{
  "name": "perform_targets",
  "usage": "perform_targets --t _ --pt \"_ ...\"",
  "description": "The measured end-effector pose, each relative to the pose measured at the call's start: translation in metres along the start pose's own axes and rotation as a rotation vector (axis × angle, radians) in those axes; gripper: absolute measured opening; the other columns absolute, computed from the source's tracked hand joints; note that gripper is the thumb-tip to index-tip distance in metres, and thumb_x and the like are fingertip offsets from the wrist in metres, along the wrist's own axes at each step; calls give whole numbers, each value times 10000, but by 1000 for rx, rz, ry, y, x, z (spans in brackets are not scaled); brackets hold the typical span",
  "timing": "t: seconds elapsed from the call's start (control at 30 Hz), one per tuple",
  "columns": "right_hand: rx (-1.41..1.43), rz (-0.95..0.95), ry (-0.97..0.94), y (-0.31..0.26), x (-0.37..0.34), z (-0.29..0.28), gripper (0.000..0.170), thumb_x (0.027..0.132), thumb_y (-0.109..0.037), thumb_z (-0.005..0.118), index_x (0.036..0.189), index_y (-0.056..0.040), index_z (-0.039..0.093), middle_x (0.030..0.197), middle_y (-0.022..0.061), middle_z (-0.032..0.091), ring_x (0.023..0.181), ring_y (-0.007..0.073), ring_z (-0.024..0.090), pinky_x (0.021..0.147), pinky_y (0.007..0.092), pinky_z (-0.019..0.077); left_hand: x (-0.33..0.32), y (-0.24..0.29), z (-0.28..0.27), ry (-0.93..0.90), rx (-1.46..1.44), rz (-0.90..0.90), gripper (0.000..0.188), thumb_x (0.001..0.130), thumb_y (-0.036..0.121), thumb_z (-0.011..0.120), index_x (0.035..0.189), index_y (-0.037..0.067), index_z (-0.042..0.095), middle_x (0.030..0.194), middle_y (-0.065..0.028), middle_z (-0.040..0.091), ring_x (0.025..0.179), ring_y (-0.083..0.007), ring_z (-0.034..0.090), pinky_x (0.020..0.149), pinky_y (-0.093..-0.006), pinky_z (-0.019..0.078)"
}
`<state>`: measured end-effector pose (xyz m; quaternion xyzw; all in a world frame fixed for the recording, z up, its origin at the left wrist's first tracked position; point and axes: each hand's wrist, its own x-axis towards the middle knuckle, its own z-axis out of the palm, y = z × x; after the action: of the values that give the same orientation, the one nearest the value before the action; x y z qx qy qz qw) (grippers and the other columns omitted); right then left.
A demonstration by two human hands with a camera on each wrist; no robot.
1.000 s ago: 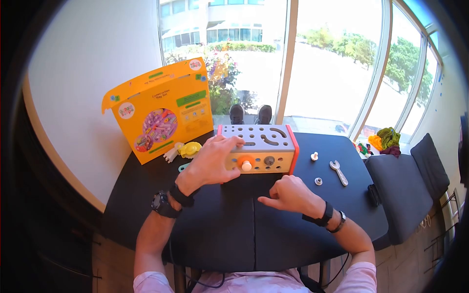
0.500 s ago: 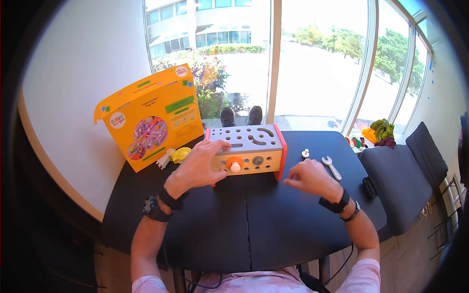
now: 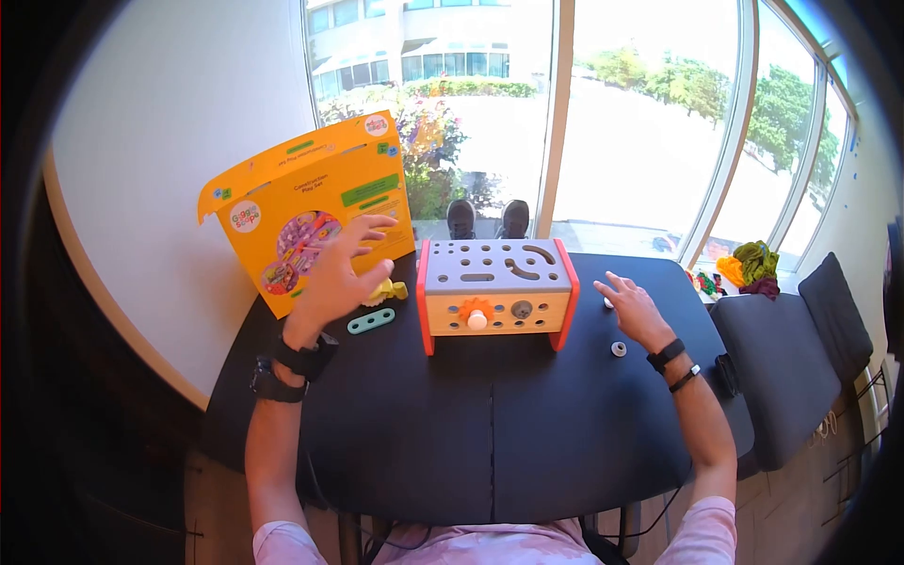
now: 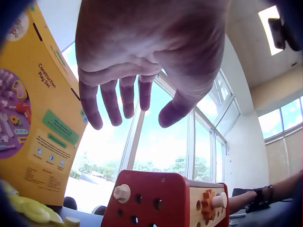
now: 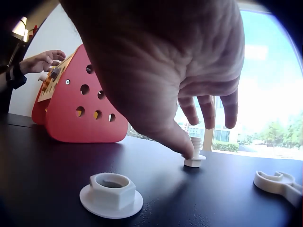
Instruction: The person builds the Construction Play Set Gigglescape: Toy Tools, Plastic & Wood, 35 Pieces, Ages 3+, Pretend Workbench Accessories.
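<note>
A toy workbench with a grey holed top, red ends and a wooden front stands mid-table. An orange gear with a white bolt through it and a grey screw sit in its front. My left hand is raised left of the workbench with fingers spread, above the yellow pieces and a teal holed strip. To the right, my right hand reaches down over an upright white bolt. Its thumb overlaps the bolt in the right wrist view, other fingers extended beyond.
A white flanged nut lies nearer me than the bolt, and a white toy wrench lies to its right. The yellow toy box stands at the table's back left. Beside the table is a dark chair, with coloured cloths behind.
My left hand has let go of the workbench and moved left, fingers spreading. My right hand has moved from in front of the workbench to the right, opening over the bolt.
</note>
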<state>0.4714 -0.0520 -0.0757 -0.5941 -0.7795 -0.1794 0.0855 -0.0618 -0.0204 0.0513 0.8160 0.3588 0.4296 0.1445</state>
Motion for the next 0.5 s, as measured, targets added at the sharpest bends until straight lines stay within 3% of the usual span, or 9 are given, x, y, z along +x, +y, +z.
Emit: perform_targets --t 0.07,0.17,0.27,0.4,0.5 --pt "30 24 -15 -1 0 1 517 928 70 688 1415 -104 705 1479 169 658 1301 359 662 1086 460 573 -3 -18 -14 10 34 -74 491 957 62 727 1439 57 633 1423 -84 706 1287 -236 680 1083 -401 564" --pt "24 119 -228 0 8 -4 262 995 22 623 1190 -64 776 1308 163 727 1180 373 714 1002 483 598 -12 -40 -26 -9 118 -149 471 954 96 756 1410 48 648 1402 -86 715 1237 -227 696 1034 -386 580" --pt "67 100 -120 2 6 4 139 987 -16 645 1032 -43 774 1114 158 759 1046 386 742 928 507 609 -24 -60 -28 -55 155 -208 451 949 129 781 1375 33 665 1357 -95 735 1154 -217 725 975 -374 598" --pt "160 96 -134 -2 1 -6 107 920 -84 702 1002 -45 760 1027 171 775 996 401 753 917 512 615 -36 -92 -24 -74 149 -212 375 932 155 792 1274 19 723 1199 -113 789 983 -213 764 859 -353 613" --pt "228 138 -200 -17 0 -27 175 860 -144 748 990 -30 717 995 186 775 987 416 755 908 513 612 -39 -97 -23 -163 157 -311 382 937 165 821 1269 5 722 1143 -102 798 941 -194 764 867 -336 617"
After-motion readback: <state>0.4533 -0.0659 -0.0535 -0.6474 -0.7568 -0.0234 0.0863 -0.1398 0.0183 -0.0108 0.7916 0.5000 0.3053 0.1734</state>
